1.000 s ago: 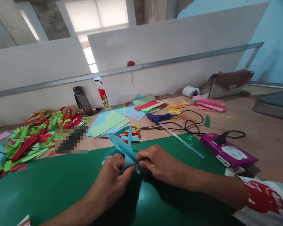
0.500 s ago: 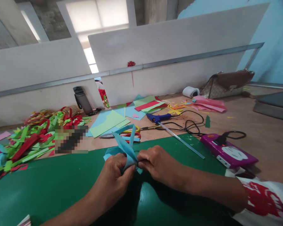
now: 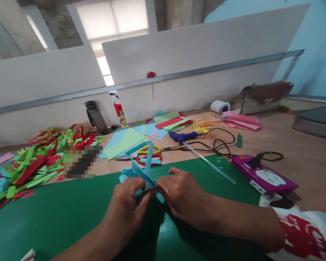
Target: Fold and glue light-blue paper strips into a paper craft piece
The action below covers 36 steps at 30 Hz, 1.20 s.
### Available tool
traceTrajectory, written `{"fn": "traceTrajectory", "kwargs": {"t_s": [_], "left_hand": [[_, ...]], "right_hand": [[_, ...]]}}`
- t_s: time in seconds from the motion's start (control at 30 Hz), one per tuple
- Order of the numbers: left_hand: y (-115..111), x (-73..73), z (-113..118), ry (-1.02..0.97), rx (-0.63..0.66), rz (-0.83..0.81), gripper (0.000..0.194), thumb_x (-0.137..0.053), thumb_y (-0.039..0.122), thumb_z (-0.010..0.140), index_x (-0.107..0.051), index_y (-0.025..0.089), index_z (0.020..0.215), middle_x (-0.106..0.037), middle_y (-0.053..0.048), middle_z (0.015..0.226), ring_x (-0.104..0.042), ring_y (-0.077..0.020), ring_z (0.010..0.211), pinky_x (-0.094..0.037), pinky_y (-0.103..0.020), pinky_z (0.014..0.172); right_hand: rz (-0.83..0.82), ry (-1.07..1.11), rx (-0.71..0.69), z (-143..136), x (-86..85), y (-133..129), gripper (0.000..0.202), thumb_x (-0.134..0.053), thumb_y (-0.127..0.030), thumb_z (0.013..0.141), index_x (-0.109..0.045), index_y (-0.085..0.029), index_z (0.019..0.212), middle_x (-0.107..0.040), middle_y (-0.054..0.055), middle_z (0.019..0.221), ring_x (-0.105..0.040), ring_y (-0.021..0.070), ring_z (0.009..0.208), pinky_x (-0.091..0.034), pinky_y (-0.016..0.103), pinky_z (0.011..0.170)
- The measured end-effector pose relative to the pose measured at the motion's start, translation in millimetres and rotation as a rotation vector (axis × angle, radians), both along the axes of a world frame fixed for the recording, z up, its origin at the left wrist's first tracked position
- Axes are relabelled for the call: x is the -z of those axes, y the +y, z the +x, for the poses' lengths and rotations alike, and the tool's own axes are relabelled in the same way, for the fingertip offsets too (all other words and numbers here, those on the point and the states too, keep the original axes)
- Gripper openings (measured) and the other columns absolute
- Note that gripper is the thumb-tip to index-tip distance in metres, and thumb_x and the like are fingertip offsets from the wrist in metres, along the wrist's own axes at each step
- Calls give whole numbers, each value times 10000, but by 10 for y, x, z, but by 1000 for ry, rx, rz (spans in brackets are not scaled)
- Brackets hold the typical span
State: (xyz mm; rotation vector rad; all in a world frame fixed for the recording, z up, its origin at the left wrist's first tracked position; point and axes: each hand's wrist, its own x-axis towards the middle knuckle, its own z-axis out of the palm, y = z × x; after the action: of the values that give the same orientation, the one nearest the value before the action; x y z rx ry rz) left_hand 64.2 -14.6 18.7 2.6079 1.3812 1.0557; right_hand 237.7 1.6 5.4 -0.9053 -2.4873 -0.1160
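My left hand [image 3: 129,203] is closed round a folded piece of light blue paper [image 3: 136,171], thumb and fingers gripping its lower part. Loops and a narrow upright strip of the paper stick up above the fingers. My right hand [image 3: 180,195] pinches the paper's right-hand edge, close to my left fingertips. Just where the fingers meet, the fold is hidden. Both hands are above a green board [image 3: 70,206]. Right behind the paper lie scissors with yellow and red handles [image 3: 152,154].
Cut paper scraps [image 3: 35,163] are heaped on the left. Coloured sheets [image 3: 127,141] lie behind the scissors. A blue glue gun [image 3: 183,136] with a clear glue stick [image 3: 206,161] and a purple power strip [image 3: 263,174] are on the right. A dark bottle [image 3: 96,117] stands behind.
My hands have turned and lowered the paper a little, so more of the scissors shows. My right hand has shifted slightly left and its fingers have curled differently at the paper's edge.
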Motion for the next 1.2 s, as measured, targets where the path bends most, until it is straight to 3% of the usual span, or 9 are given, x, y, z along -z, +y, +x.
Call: {"fn": "traceTrajectory", "kwargs": {"t_s": [0.13, 0.27, 0.5, 0.63, 0.83, 0.97, 1.07, 1.2], "left_hand": [[6, 20, -59, -87, 20, 175, 47, -549, 153, 771, -515, 181, 786, -633, 1, 683, -586, -135, 602, -436, -249, 580], [35, 18, -107, 4, 158, 241, 179, -545, 131, 799, -555, 208, 960, -669, 6, 785, -603, -135, 683, -442, -296, 732], [48, 12, -148, 188, 137, 275, 200, -492, 110, 827, -601, 178, 980, -653, -41, 779, -568, -165, 726, -446, -298, 695], [40, -2, -131, 129, 119, 314, 139, -497, 126, 825, -614, 164, 889, -641, -24, 685, -556, -152, 651, -435, -281, 647], [40, -35, -138, 137, 118, 323, 140, -536, 116, 810, -615, 183, 904, -654, -11, 701, -548, -140, 631, -402, -290, 666], [16, -54, -152, 198, 116, 429, 222, -575, 97, 780, -621, 206, 968, -630, -28, 732, -517, -153, 661, -391, -299, 648], [-13, -78, -141, 270, 76, 460, 168, -622, 198, 769, -641, 225, 933, -599, -66, 834, -504, -186, 741, -415, -323, 661], [-25, -101, -88, 350, 46, 452, 150, -598, 326, 785, -660, 221, 873, -538, -125, 1134, -465, -307, 1048, -409, -460, 823]], "right_hand": [[-52, 33, 47, 0, 8, 14, 123, -461, -62, 732, -515, -157, 676, -614, 19, 591, -477, 116, 493, -374, 268, 632], [-51, 7, 74, -3, 0, 8, 120, -467, -60, 729, -519, -156, 679, -623, 25, 595, -480, 117, 484, -379, 280, 647], [-83, -111, 68, -4, -74, -16, 147, -474, -54, 610, -508, -159, 707, -629, 42, 639, -531, 151, 539, -386, 326, 687], [-86, -174, 73, -9, -93, -31, 213, -472, -53, 565, -517, -157, 745, -636, 51, 669, -548, 163, 574, -393, 365, 768], [-36, -169, 73, -4, -76, -62, 185, -466, -68, 630, -527, -148, 785, -633, 57, 680, -561, 181, 596, -393, 412, 794], [-55, -169, 65, -2, -75, -59, 172, -469, -78, 652, -529, -148, 797, -637, 59, 701, -576, 191, 617, -399, 417, 784], [-83, -184, 78, -4, -83, -49, 207, -477, -65, 619, -534, -141, 803, -639, 58, 701, -587, 196, 626, -404, 418, 794], [-134, -204, 86, -10, -103, -45, 211, -492, -69, 607, -547, -136, 800, -651, 69, 733, -600, 198, 660, -400, 421, 835]]}}
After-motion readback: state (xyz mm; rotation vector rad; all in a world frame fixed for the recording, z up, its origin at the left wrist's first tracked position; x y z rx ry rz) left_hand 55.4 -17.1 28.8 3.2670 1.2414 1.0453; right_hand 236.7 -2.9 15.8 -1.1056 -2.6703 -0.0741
